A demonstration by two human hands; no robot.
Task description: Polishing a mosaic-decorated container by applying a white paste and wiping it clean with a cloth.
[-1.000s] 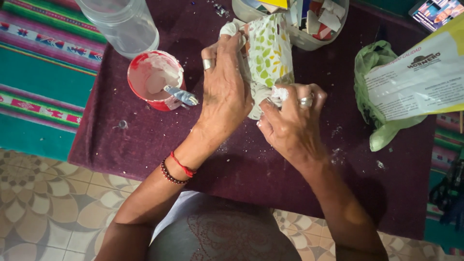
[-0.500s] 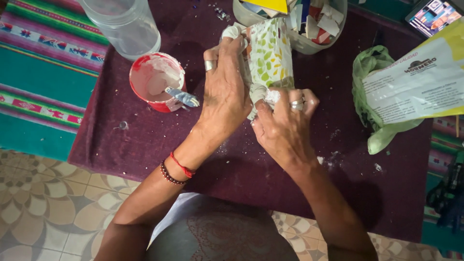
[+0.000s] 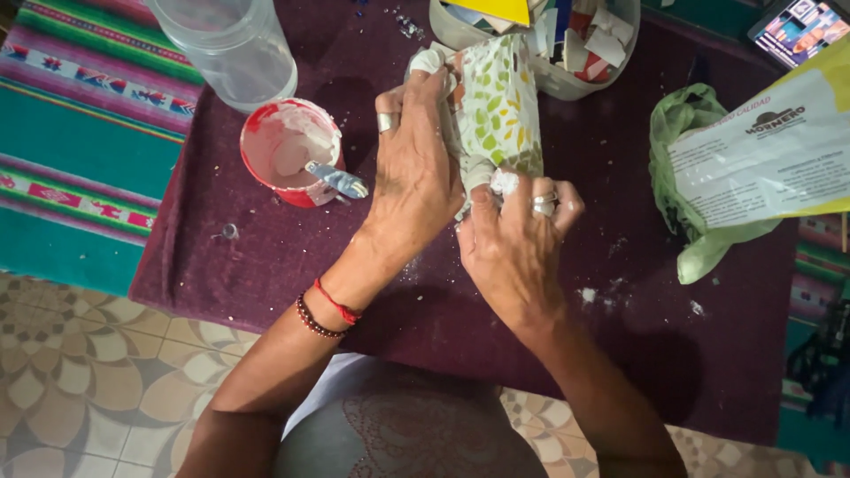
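Both hands are on a mosaic piece (image 3: pixel 498 106), a tall boxy thing faced with green, yellow and orange tile chips set in white grout. It stands up off the bench (image 3: pixel 620 354) between the hands, and whether its base rests on the cloth I cannot tell. The left hand (image 3: pixel 414 173) is closed around its left side, fingers reaching up toward the top edge, where a scrap of white rag (image 3: pixel 427 60) shows at the fingertips. The right hand (image 3: pixel 513 243) grips the near bottom corner, with a lump of white grout or rag (image 3: pixel 503 182) pressed under the thumb.

I would guess it is fairly heavy for its size, stiff and brittle: the chips could crack or pop loose if it were knocked. With grout that may be wet, the face is likely slick and easily smeared. The flat sides and bottom corners look like the safest hold, much as the hands have it, rather than the tiled face.

Left of the left hand, near it, stands a red cup (image 3: pixel 288 150) of white grout with a metal spoon (image 3: pixel 338 181) in it; beyond that is a clear jar (image 3: pixel 232 49). Just past the piece is a bowl (image 3: pixel 553 80) of tile bits. Well to the right of the right hand lies a paper sack (image 3: pixel 761 159) on a green bag (image 3: pixel 686 124).
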